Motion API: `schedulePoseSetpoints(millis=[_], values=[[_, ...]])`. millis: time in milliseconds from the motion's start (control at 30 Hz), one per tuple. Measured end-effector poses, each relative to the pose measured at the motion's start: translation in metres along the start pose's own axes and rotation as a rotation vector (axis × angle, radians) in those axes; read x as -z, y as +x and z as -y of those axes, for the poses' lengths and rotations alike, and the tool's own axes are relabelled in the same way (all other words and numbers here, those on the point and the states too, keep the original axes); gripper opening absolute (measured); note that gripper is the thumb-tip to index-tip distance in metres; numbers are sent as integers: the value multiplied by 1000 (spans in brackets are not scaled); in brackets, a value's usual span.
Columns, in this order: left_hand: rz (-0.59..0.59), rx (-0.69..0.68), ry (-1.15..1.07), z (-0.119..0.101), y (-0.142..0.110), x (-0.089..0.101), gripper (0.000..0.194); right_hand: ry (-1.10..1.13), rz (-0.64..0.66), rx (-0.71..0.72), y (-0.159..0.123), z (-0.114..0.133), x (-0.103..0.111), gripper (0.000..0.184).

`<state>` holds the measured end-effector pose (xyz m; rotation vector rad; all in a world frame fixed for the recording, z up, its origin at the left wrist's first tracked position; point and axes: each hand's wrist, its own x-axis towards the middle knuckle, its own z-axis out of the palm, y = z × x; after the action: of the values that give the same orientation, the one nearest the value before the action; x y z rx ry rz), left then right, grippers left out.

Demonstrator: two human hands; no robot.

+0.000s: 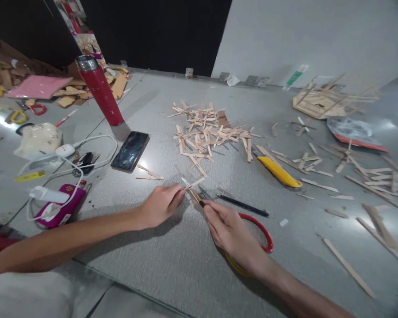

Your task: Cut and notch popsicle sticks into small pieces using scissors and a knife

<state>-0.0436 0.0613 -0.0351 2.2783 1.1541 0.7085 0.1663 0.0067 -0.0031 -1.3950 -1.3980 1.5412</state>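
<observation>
My left hand (164, 204) is closed, pinching a small wooden stick (196, 182) between thumb and fingers just above the table. My right hand (227, 223) is wrapped round a slim yellow-and-black craft knife (196, 195); its blade is at the stick, close to my left fingertips. Whether the blade touches the wood I cannot tell. Beneath my right hand lie scissors with one red handle loop (268, 234) and one yellow loop, partly hidden by the hand. A black pen (243, 204) rests just beyond them. Two short stick pieces (149, 173) lie beyond my left hand.
A heap of cut wooden sticks (205, 128) lies ahead, with a yellow cutter (278, 171) to its right. More sticks (348, 267) are scattered at the right. A phone (131, 151), a red bottle (101, 92), a purple power bank (61, 205) and cables stand or lie left.
</observation>
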Motion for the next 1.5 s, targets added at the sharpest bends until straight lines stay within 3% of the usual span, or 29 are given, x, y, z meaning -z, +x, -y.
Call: schedulePoseSetpoints(millis=[133, 300, 533, 700, 767, 967, 1500], values=[[21, -33, -38, 1, 2, 1, 28, 211, 155, -181, 2, 6, 5, 38], [27, -57, -36, 2, 0, -2, 26, 227, 78, -261, 2, 5, 2, 41], [14, -50, -12, 1, -1, 0, 28, 30, 3, -180, -2, -1, -2, 46], [-1, -7, -6, 0, 0, 1, 27, -79, -44, -4, -4, -1, 0, 36], [-24, 26, -3, -1, 1, 2, 27, -76, -104, 24, -3, -2, 0, 42], [-27, 42, -10, -1, 2, 2, 28, -112, -163, 59, 0, -3, 0, 53], [-25, 40, 32, 2, 0, 0, 28, -131, -170, 35, -5, 0, 4, 49]])
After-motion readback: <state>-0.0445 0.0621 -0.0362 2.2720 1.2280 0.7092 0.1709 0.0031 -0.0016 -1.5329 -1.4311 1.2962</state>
